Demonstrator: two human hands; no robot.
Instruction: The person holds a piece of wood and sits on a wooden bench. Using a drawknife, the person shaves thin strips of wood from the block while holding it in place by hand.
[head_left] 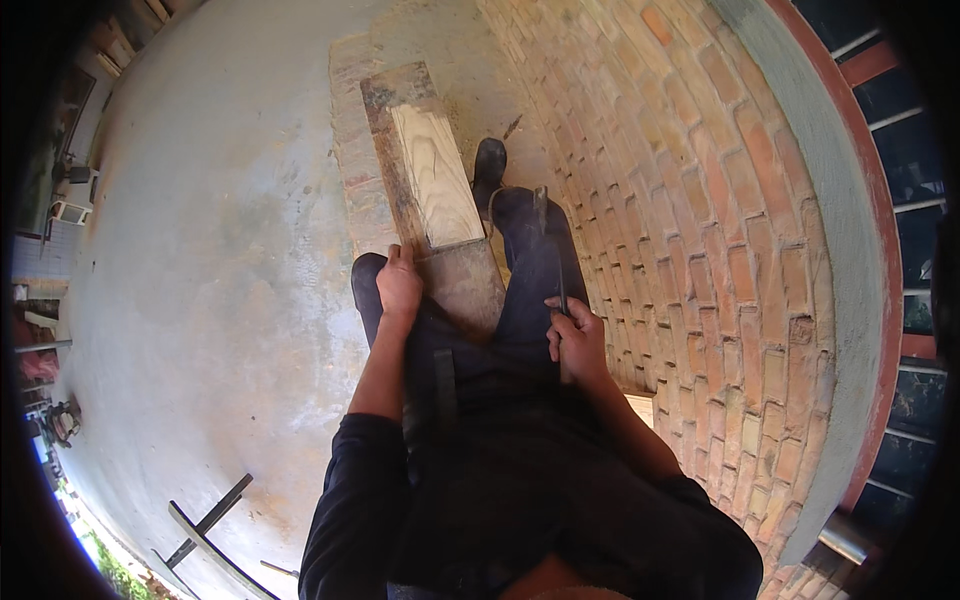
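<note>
Beside a brick wall (720, 270), head view: worn wooden counter (465, 290) running forward between the wearer's knees. On it, lying flat, a pale board (437, 175) with bold curved grain, its near end reaching roughly to a seam across the darker wood. A dark boot (489, 165) stands to the right of the board's far half.

Left hand (399, 285) at the counter's left side, close to the board's near-left corner, fingers curled in. Whether they pinch an edge or merely rest against it, cannot tell. Right hand (578, 340) wrapped round the slim handle of a long tool (562, 285), above the right thigh, head pointing forward and well apart from the board. Exact kind of tool unclear against the dark trousers.

Handling, by my judgement: board wants firm backing along its whole underside, with no rocking. Left fingertips best placed below the top face, outside the tool's path. Right grip firm but wrist loose; tool brought over the wood clear of knee and boot. Short, controlled movements, reading the grain first, would suit so figured a face.
</note>
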